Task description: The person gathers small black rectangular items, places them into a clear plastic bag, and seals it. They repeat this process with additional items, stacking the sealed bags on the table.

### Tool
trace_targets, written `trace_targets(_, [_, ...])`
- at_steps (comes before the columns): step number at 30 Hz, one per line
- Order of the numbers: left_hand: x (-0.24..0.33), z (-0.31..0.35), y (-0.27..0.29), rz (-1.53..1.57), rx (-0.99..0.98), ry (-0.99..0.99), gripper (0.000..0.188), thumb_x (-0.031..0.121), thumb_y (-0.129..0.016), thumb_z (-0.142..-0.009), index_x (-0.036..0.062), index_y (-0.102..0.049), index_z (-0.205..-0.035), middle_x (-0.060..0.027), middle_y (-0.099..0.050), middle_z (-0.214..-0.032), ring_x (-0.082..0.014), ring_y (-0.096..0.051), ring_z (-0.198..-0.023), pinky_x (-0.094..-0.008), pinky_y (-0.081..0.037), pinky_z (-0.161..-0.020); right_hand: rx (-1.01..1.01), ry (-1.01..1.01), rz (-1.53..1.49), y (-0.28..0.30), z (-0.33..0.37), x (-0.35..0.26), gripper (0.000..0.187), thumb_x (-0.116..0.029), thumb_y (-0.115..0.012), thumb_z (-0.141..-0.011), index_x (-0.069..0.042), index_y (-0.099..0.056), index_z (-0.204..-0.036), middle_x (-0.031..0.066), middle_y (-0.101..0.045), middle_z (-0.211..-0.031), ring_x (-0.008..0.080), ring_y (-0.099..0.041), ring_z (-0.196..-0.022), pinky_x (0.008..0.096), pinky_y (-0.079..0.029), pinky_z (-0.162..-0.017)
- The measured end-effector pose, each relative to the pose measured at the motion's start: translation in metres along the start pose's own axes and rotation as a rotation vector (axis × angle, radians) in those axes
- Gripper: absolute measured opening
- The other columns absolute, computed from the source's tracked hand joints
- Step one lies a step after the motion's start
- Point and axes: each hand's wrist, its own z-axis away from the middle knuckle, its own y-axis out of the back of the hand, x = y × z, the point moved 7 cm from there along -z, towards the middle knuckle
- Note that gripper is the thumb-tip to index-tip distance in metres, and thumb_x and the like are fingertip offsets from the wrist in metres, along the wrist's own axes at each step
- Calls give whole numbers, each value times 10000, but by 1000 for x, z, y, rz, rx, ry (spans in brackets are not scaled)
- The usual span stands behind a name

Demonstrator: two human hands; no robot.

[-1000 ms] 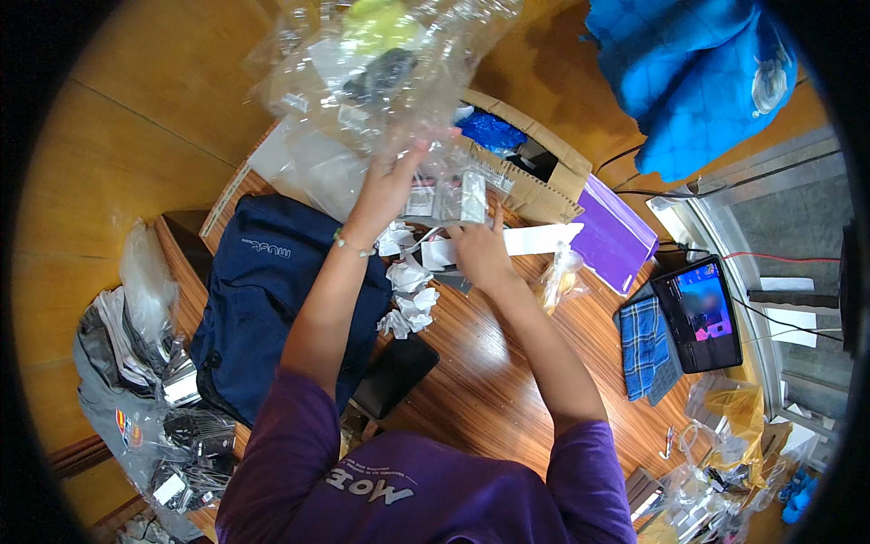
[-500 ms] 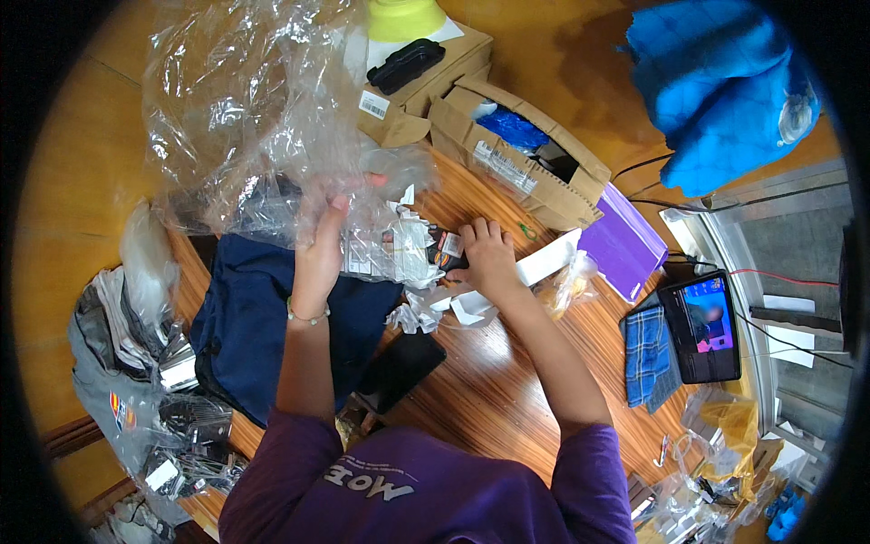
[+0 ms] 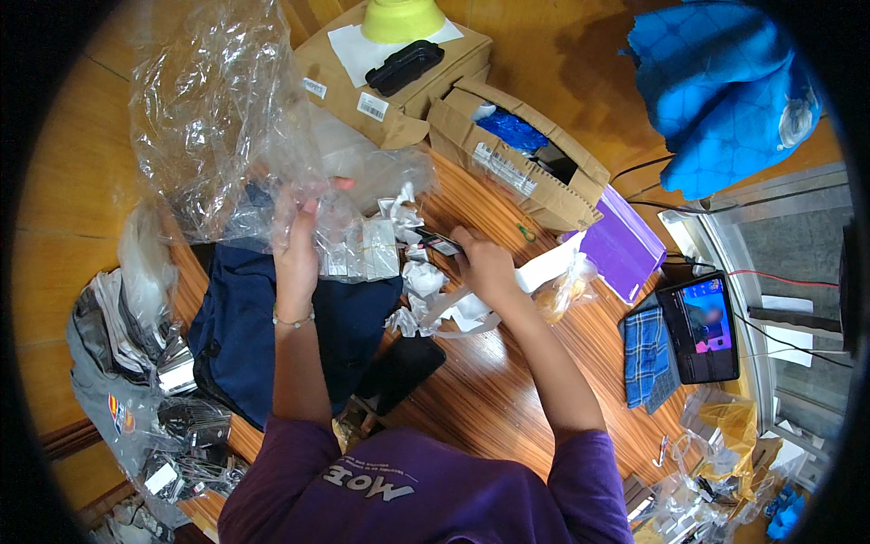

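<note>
A large clear plastic bag (image 3: 217, 127) rises from my left hand (image 3: 295, 238), whose fingers are closed on its film. In the lower end of that bag lie several small flat white packets (image 3: 373, 249). My right hand (image 3: 488, 270) pinches the edge of a small flat dark packet (image 3: 440, 243), tilted above the table. Crumpled white paper scraps (image 3: 422, 277) lie between the hands. A loose white paper strip (image 3: 544, 266) runs beneath my right wrist. Dark blue cloth (image 3: 258, 317) is spread under my left forearm.
At the back stand a closed cardboard box (image 3: 381, 77) bearing a black case and an open carton (image 3: 507, 150). A purple folder (image 3: 625, 240) and a lit tablet (image 3: 702, 326) are on the right. A black phone-like slab (image 3: 408, 372) rests near me; bagged items crowd the left edge.
My left hand and the plastic bag have moved left, away from the paper scraps. My right hand has lifted the dark packet, which was lying flat beside the scraps.
</note>
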Motion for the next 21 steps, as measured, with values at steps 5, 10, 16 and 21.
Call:
trace_targets(5, [-8,0,6,-75,91,42,300,133,-427,-909,4,-480,-1175,-72,-550,-1105,-130,-483,-967,-272,-359,-877,85,-100,-254,4,7,24,248,-83,-570,-772,-83,-491,-1007,219,-602,-799,379,-593,-772,465,-460,-660])
trace_targets(10, [-12,-1,8,-13,86,40,311,141,-436,-901,2,-477,-1177,-81,-557,-1093,-133,-489,-972,-270,-373,-868,212,-71,-299,57,22,11,205,-68,-561,-773,-67,-507,-971,223,-594,-786,402,-577,-750,457,-449,-645])
trace_targets(16, [-7,-5,-14,131,-4,87,286,161,-421,-905,1,-489,-1131,-135,-600,-1035,-150,-557,-852,-266,-452,-735,406,-11,-699,122,33,20,190,8,-591,-772,-16,-515,-944,59,-558,-771,135,-504,-743,258,-409,-703])
trace_targets(21, [-13,-12,-44,125,-143,124,276,167,-412,-911,-5,-516,-1100,-132,-609,-1044,-156,-573,-884,-278,-464,-773,547,23,-560,196,20,40,230,23,-573,-757,-19,-517,-977,64,-566,-797,120,-514,-744,244,-406,-669])
